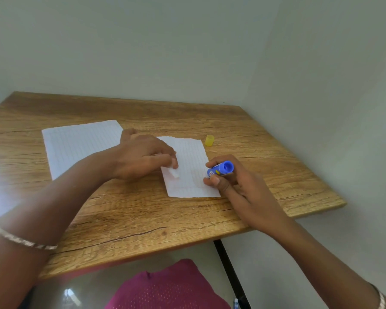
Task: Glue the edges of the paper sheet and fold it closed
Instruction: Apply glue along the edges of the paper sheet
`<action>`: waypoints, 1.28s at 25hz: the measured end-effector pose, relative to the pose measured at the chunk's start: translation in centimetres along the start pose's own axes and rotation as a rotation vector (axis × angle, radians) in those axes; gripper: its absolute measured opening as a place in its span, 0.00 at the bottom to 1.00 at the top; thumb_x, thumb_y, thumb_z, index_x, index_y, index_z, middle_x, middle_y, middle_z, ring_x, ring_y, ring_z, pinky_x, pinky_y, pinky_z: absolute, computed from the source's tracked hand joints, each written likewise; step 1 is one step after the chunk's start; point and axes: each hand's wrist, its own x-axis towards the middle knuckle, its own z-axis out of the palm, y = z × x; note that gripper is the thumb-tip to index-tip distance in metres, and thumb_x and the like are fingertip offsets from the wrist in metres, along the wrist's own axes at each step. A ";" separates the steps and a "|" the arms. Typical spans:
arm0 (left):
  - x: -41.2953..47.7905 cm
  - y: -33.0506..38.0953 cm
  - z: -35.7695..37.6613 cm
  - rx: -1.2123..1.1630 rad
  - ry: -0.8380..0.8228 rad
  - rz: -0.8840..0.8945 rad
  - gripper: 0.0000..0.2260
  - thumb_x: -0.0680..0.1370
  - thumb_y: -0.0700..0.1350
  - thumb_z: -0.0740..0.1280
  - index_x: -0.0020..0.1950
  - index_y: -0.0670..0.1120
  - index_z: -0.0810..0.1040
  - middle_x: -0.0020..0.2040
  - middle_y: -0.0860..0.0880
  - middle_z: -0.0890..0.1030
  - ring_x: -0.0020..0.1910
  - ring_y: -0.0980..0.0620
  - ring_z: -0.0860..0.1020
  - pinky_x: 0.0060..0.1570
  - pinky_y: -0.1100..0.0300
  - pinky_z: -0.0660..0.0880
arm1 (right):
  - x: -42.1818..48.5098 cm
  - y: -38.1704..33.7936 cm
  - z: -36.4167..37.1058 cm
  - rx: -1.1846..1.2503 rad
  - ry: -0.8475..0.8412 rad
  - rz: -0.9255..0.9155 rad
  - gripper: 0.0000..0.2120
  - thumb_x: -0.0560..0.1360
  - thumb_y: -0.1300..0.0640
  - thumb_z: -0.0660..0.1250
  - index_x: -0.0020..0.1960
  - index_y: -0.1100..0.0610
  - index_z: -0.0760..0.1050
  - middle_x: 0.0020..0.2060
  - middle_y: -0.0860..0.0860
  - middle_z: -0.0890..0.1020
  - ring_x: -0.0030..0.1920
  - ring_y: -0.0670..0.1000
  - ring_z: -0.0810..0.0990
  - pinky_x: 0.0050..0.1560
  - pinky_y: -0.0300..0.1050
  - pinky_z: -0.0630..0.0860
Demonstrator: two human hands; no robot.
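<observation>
Right hand (243, 186) grips the uncapped blue glue stick (222, 169) at the squared white sheet (192, 157), left hand (140, 157) pressing it flat.

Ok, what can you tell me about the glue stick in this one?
The glue stick is a blue plastic tube with a printed label. The right hand grips it between thumb and fingers, tilted, over the right edge of the smaller paper sheet. Its round, hollow-looking end faces the camera; the lower end is hidden, so contact with the paper is unclear. A yellow cap stands apart on the table.
</observation>
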 end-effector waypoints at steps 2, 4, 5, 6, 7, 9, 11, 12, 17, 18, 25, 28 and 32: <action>0.0 -0.1 0.0 0.063 0.063 -0.005 0.33 0.70 0.71 0.43 0.52 0.59 0.83 0.63 0.60 0.80 0.69 0.58 0.69 0.71 0.42 0.44 | -0.4 -1.0 0.9 0.061 0.004 0.030 0.08 0.82 0.43 0.61 0.60 0.39 0.71 0.42 0.60 0.85 0.45 0.63 0.85 0.41 0.59 0.78; -0.1 -0.1 -0.6 0.058 0.131 -0.023 0.33 0.69 0.73 0.44 0.50 0.61 0.83 0.64 0.60 0.79 0.69 0.57 0.69 0.71 0.43 0.47 | -0.3 -1.7 1.7 0.108 0.028 0.071 0.07 0.82 0.45 0.62 0.60 0.42 0.72 0.42 0.54 0.87 0.45 0.53 0.87 0.38 0.47 0.78; -0.3 -0.1 -0.9 0.076 0.137 -0.026 0.33 0.68 0.75 0.45 0.52 0.62 0.83 0.65 0.61 0.79 0.69 0.57 0.70 0.70 0.43 0.49 | -0.2 -2.1 2.2 0.143 0.040 0.093 0.07 0.82 0.47 0.63 0.60 0.44 0.73 0.43 0.50 0.88 0.45 0.46 0.87 0.37 0.38 0.77; -0.4 -0.2 -1.0 0.120 0.106 -0.021 0.34 0.65 0.77 0.47 0.56 0.63 0.81 0.67 0.62 0.77 0.70 0.57 0.68 0.71 0.43 0.49 | 0.0 -2.5 2.6 0.184 0.049 0.115 0.07 0.82 0.48 0.63 0.60 0.46 0.73 0.44 0.47 0.88 0.46 0.42 0.87 0.40 0.35 0.78; -0.5 -0.1 -1.1 0.170 0.041 -0.012 0.36 0.62 0.79 0.49 0.60 0.64 0.79 0.69 0.63 0.74 0.73 0.57 0.66 0.72 0.41 0.48 | 0.2 -2.9 3.0 0.228 0.059 0.136 0.07 0.82 0.49 0.64 0.60 0.47 0.74 0.45 0.47 0.87 0.47 0.40 0.86 0.44 0.38 0.80; -0.7 0.4 -0.7 0.231 -0.113 -0.009 0.39 0.60 0.81 0.55 0.68 0.67 0.72 0.74 0.64 0.69 0.77 0.56 0.59 0.74 0.39 0.43 | 0.8 -3.6 3.6 0.310 0.069 0.179 0.07 0.82 0.50 0.64 0.59 0.49 0.74 0.46 0.48 0.87 0.47 0.40 0.87 0.49 0.46 0.82; -0.7 0.6 -0.3 0.225 -0.186 -0.026 0.38 0.63 0.79 0.62 0.71 0.68 0.67 0.76 0.63 0.65 0.78 0.55 0.56 0.74 0.40 0.41 | 1.3 -4.0 3.6 0.407 0.070 0.228 0.07 0.83 0.52 0.64 0.59 0.51 0.75 0.47 0.50 0.87 0.47 0.42 0.87 0.49 0.46 0.82; -0.6 0.6 -0.3 0.215 -0.191 -0.032 0.37 0.65 0.77 0.64 0.72 0.68 0.65 0.76 0.63 0.64 0.78 0.55 0.55 0.73 0.40 0.41 | 1.5 -3.9 3.4 0.457 0.073 0.244 0.08 0.82 0.52 0.64 0.60 0.52 0.75 0.46 0.52 0.88 0.46 0.44 0.87 0.47 0.45 0.82; -0.3 0.2 -0.3 0.176 -0.218 -0.044 0.35 0.66 0.74 0.66 0.72 0.68 0.64 0.77 0.63 0.62 0.78 0.54 0.55 0.74 0.41 0.42 | 1.6 -2.2 2.3 0.307 0.021 0.150 0.08 0.79 0.49 0.69 0.54 0.51 0.82 0.42 0.54 0.85 0.41 0.53 0.83 0.46 0.53 0.81; -0.2 0.3 -0.3 0.167 -0.225 -0.042 0.35 0.66 0.73 0.67 0.72 0.68 0.64 0.77 0.63 0.62 0.78 0.54 0.55 0.74 0.41 0.43 | 1.5 -2.0 2.3 0.259 -0.018 0.120 0.08 0.79 0.49 0.69 0.53 0.51 0.82 0.42 0.53 0.85 0.41 0.52 0.82 0.46 0.49 0.79; -0.4 0.2 -0.6 0.161 -0.228 -0.062 0.35 0.66 0.74 0.66 0.72 0.69 0.64 0.77 0.64 0.61 0.78 0.57 0.54 0.73 0.38 0.38 | 2.2 -2.3 3.0 0.031 -0.102 -0.067 0.10 0.79 0.49 0.68 0.52 0.55 0.81 0.43 0.51 0.84 0.44 0.50 0.81 0.43 0.46 0.75; -0.2 0.1 -0.4 0.172 -0.224 -0.059 0.37 0.65 0.74 0.67 0.72 0.69 0.63 0.77 0.64 0.61 0.79 0.56 0.53 0.73 0.37 0.36 | 2.5 -2.0 3.1 0.010 -0.093 -0.097 0.09 0.79 0.50 0.69 0.54 0.55 0.81 0.44 0.50 0.84 0.44 0.49 0.80 0.43 0.44 0.75; 0.0 -0.1 -0.3 0.173 -0.231 -0.054 0.38 0.64 0.76 0.66 0.72 0.70 0.62 0.77 0.64 0.61 0.79 0.55 0.52 0.72 0.36 0.34 | 3.2 -1.5 3.2 -0.047 -0.075 -0.125 0.11 0.79 0.49 0.68 0.56 0.54 0.80 0.47 0.48 0.84 0.46 0.47 0.80 0.44 0.41 0.75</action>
